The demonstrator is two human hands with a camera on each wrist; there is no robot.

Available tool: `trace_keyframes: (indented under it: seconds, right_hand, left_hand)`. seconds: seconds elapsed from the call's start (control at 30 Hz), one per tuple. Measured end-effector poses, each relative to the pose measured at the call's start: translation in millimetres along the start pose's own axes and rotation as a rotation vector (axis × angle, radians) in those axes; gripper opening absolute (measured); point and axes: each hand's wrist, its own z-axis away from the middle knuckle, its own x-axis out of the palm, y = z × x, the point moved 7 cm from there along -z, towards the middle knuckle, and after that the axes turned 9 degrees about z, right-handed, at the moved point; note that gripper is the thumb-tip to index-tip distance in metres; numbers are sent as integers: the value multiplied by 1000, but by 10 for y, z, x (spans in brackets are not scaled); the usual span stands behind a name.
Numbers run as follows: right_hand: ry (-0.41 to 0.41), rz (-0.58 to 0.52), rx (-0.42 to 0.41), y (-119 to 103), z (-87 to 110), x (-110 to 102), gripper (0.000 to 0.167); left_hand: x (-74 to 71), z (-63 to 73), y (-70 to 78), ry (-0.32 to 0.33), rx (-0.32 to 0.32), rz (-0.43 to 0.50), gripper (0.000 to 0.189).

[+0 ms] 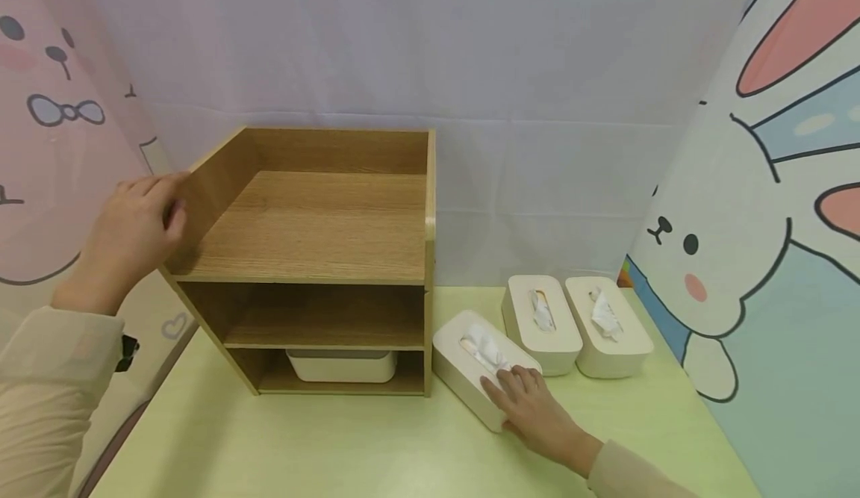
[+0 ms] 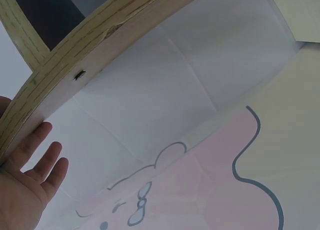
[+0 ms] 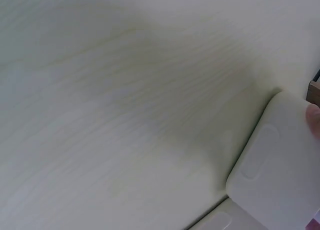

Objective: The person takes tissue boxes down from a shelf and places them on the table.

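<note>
A wooden desktop shelf (image 1: 430,259) with three levels stands on the table. My left hand (image 1: 137,233) grips the upper edge of its left side panel; in the left wrist view that panel (image 2: 75,72) runs between thumb and fingers, the fingers lying along its outer face. Right of the shelf, my right hand (image 1: 537,416) holds the near end of a white tissue box (image 1: 463,371), fingers over the top edge and thumb low at the side. The box lies at a slant, its far corner by the shelf. In the right wrist view, the box's end (image 3: 275,160) shows.
Two more white tissue boxes, one (image 1: 543,356) beside the other (image 1: 611,360), stand farther right, tissues showing in their slots. Inside the lowest shelf level is a white box (image 1: 343,369). A pale curtain (image 1: 571,147) hangs behind the light table (image 1: 302,446); cartoon-print cloths hang at both sides.
</note>
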Motion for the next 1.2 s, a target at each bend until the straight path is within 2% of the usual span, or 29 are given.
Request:
trace_keyframes:
  seconds: [0.13, 0.37, 0.63, 0.93, 1.2]
  right_hand:
    - [10, 12, -23, -4, -9, -3, 84]
    - [55, 17, 11, -35, -132, 17, 80]
    - [14, 82, 81, -55, -365, 120, 77]
    - [-9, 161, 163, -24, -583, 294, 77]
    - [-40, 172, 241, 23, -758, 419, 78]
  left_hand:
    - [3, 0, 2, -2, -1, -10, 35]
    - [13, -2, 2, -6, -2, -14, 36]
    - [8, 3, -7, -14, -13, -9, 36]
    - [4, 0, 7, 1, 8, -21, 36]
    - [-1, 1, 11, 7, 9, -17, 35]
